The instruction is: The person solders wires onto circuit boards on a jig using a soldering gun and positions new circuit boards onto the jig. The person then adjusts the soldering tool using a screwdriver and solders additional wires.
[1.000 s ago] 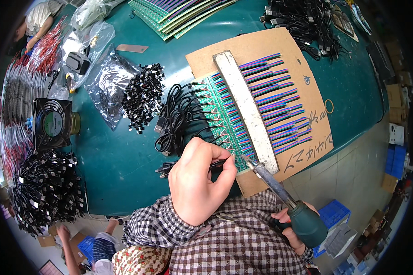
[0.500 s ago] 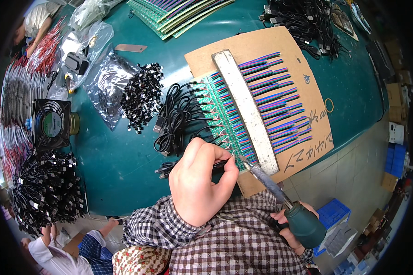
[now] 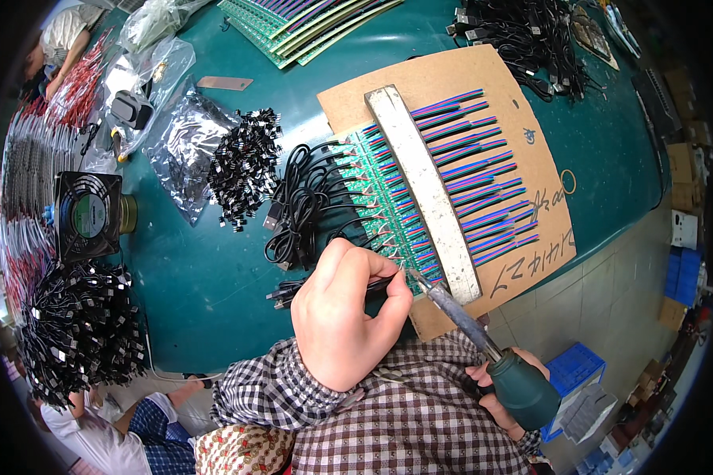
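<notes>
My left hand pinches the end of a black cable at the near end of a green circuit board panel. In my right hand is a soldering iron with a dark green handle; its tip meets the board beside my left fingertips. Several black USB cables join the panel's left side. Red, blue and black wires fan out from its right side. Across the wires lies a worn white metal bar, and a brown cardboard sheet lies underneath.
Left of the cables lie a heap of small black connectors and a plastic bag. A small fan stands at the left edge above bundled black cables. More panels are stacked at the back. Other people sit nearby.
The soldering iron has shifted very slightly left, its tip still at the board. My left hand has kept its place. At the lower left, another person has moved a little.
</notes>
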`<state>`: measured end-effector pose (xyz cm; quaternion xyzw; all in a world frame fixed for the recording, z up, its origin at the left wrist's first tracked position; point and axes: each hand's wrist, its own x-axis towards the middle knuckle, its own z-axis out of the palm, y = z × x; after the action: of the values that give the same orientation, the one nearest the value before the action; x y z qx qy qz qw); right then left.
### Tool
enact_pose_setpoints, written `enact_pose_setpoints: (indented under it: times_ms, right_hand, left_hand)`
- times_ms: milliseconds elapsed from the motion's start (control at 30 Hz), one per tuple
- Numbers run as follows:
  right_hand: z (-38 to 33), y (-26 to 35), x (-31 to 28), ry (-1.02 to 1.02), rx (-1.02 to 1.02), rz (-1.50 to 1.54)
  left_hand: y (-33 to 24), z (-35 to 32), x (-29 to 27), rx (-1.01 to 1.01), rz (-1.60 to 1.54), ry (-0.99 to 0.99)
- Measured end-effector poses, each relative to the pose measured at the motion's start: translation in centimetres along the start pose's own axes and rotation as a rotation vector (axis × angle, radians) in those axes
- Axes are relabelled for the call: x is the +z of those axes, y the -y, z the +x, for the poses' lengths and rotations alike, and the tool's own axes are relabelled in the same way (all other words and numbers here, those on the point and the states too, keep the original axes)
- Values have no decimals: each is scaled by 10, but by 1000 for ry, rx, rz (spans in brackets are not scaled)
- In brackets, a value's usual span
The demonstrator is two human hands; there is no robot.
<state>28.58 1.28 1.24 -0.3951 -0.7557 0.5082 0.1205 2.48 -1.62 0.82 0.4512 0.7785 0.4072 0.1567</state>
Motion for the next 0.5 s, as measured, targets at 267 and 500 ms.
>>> enact_pose_setpoints:
  times_ms: [267,500]
  right_hand:
    - [-9,-3,-2,27,34,-39]
    - [-10,-2,-1,15,80,72]
  left_hand:
    - [0,0,0,1,0,-1]
    - [0,0,1,-2,0,-9]
